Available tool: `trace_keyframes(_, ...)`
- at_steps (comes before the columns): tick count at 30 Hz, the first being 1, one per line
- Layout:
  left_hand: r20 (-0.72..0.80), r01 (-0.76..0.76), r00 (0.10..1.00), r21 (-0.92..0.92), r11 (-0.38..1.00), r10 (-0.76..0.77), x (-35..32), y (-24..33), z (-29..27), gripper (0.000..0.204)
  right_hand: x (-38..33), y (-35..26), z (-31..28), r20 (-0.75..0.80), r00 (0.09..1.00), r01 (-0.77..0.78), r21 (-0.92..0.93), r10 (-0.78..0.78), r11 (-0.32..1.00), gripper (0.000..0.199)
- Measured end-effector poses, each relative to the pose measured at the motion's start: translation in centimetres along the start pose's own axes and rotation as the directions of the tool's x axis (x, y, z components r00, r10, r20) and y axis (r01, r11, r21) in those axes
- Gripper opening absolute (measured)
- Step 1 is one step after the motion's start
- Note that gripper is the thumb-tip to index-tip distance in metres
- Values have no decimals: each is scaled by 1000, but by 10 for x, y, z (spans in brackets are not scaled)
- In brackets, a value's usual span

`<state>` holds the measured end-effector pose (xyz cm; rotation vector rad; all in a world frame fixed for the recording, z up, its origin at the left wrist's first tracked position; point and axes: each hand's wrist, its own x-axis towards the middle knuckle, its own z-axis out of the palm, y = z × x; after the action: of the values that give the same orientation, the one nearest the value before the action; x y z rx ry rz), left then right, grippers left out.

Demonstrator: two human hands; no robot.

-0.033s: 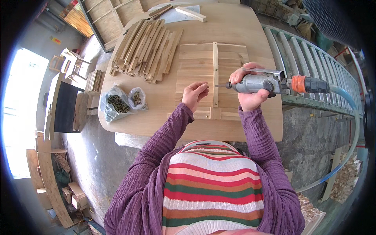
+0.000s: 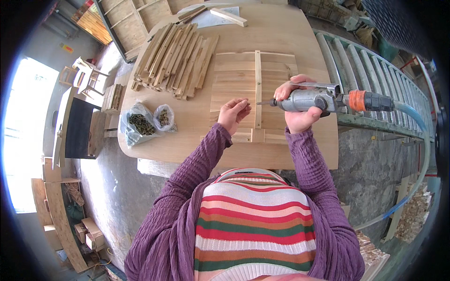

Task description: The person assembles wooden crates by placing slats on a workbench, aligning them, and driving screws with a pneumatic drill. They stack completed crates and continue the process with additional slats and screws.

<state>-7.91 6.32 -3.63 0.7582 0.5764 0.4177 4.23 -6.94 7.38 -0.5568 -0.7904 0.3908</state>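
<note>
My right hand [image 2: 300, 112] is wrapped round a grey air screwdriver [image 2: 311, 99], which lies sideways with its bit pointing left. Close to the bit's tip, my left hand [image 2: 233, 114] is closed in a pinch; whatever sits between its fingertips is too small to make out. Both hands are over a flat wooden panel [image 2: 229, 89] made of several boards. A narrow wooden strip [image 2: 258, 65] with small holes or screws runs across the panel, passing behind the bit. Along the panel's near edge lies a crosswise wooden rail [image 2: 272, 136].
Many drilled wooden strips [image 2: 173, 58] are piled at the table's far left. Two plastic bags of screws [image 2: 140, 124] sit below them. A roller conveyor [image 2: 365, 65] adjoins the table's right side. A clear air hose [image 2: 424, 154] loops down from the screwdriver on the right.
</note>
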Motion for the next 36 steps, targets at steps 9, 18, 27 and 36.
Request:
trace_keyframes(9,175,243,967,-399,884,-187,-5,-6,-2,12,-1,5,2,-58,998,14,-75,-18,997,90)
trace_keyframes(18,168,250,967,-463,851,-192,-3,-10,2,12,0,7,-2,-81,996,20,-52,-24,998,88)
trace_keyframes(27,221,281,955,-461,841,-198,1,-12,-5,10,1,11,-7,-142,990,5,-31,-9,1000,88)
trace_keyframes(36,230,153,969,-252,956,-95,5,-9,-9,9,5,12,-11,-189,982,-12,-21,8,1000,88)
